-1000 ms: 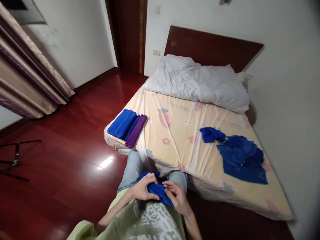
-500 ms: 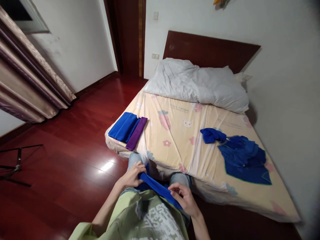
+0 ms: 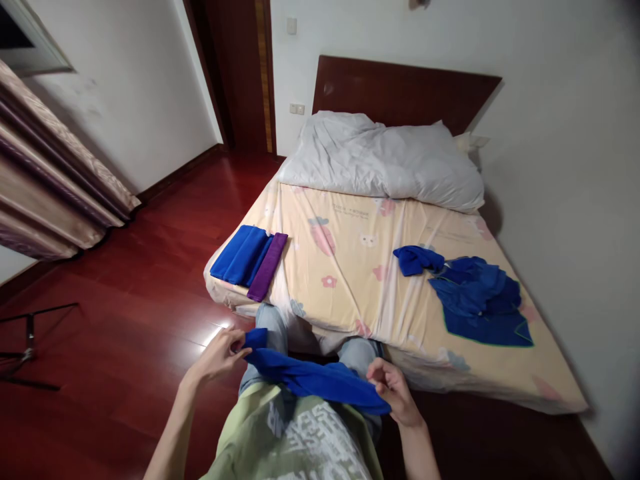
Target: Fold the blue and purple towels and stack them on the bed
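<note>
A long blue towel [image 3: 315, 379] stretches across my lap between both hands, bunched into a loose strip. My left hand [image 3: 225, 353] pinches its left end, with a small flap sticking up past the fingers. At the other end, my right hand [image 3: 393, 387] has its fingers curled round the cloth. On the near left of the bed lie folded blue towels [image 3: 241, 255] in a neat row, with a folded purple towel [image 3: 267, 267] against their right side. A crumpled heap of blue cloths [image 3: 477, 293] spreads over the right side, beside a smaller blue bundle [image 3: 417, 259].
The bed [image 3: 345, 300] has a yellow patterned sheet, and a white quilt [image 3: 375, 153] lies bunched by the dark headboard [image 3: 400, 93]. Black stand legs [image 3: 30, 343] are on the red wooden floor [image 3: 125, 320] at left, near a curtain [image 3: 55, 180].
My hands have moved apart, the left one outward to the left and the right one slightly right. The blue towel between them is now spread longer and wider. The view has shifted a little.
</note>
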The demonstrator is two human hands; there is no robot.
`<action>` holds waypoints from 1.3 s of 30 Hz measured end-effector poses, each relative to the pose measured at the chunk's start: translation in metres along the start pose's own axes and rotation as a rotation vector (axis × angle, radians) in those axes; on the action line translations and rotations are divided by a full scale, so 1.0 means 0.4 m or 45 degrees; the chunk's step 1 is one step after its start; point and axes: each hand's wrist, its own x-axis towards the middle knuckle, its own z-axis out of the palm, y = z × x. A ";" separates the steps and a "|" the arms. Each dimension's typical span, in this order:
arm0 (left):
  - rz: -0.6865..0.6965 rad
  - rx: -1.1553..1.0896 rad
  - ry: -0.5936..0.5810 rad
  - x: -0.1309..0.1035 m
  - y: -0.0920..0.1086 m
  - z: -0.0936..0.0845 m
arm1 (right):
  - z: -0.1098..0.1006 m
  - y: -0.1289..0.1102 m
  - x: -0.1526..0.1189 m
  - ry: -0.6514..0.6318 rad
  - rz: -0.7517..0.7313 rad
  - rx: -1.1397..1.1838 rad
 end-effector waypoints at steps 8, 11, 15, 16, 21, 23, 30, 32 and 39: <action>0.286 -0.170 -0.063 0.047 0.072 0.113 | -0.008 0.011 -0.025 0.018 -0.038 -0.092; 0.367 -0.081 -0.190 0.089 0.119 0.211 | -0.007 -0.017 -0.027 0.034 -0.094 -0.202; 0.367 0.088 -0.259 0.121 0.138 0.273 | -0.026 -0.043 -0.040 0.086 -0.173 -0.320; 0.355 0.081 -0.257 0.123 0.130 0.271 | -0.033 -0.045 -0.045 0.092 -0.184 -0.328; 0.235 -0.014 0.013 0.099 0.016 0.201 | -0.059 -0.042 -0.058 0.304 -0.240 -0.367; 0.175 -0.055 0.175 0.076 -0.037 0.159 | -0.062 -0.039 -0.051 0.393 -0.225 -0.408; -0.056 -0.278 0.519 -0.020 -0.076 0.012 | -0.069 0.015 -0.007 0.506 -0.129 -0.654; -0.096 -0.391 0.517 -0.037 -0.061 -0.015 | -0.074 0.044 0.002 0.505 -0.126 -0.698; -0.264 -0.487 0.763 -0.038 -0.071 -0.044 | -0.085 0.214 -0.002 0.192 0.250 -0.938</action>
